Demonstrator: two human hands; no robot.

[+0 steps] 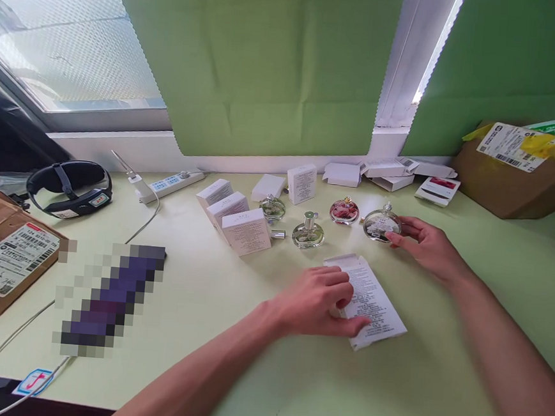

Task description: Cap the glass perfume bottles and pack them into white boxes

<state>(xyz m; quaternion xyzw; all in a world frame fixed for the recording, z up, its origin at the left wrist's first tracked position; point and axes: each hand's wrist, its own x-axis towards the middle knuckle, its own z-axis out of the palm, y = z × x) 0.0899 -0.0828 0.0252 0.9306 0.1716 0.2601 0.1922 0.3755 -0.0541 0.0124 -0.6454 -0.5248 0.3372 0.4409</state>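
My right hand (430, 249) is closed on a round glass perfume bottle (376, 226) with an ornate cap, thumb across its front and fingers behind its right side. My left hand (315, 301) lies over a flattened white carton (380, 309) with printed text; its fingers are curled at the left edge, its thumb on the printed face. The fingertips are partly hidden. Near the hands stand a red perfume bottle (344, 211), a clear one with a silver neck (308, 233) and a greenish one (272, 207) partly behind cartons.
White cartons (247, 232) stand in a row at the middle, others (342, 174) along the wall. Cardboard boxes sit at the right (525, 170) and left (4, 257). A head strap device (70, 188), power strip (173, 184) and pixelated dark object (116, 298) with a cable are leftward.
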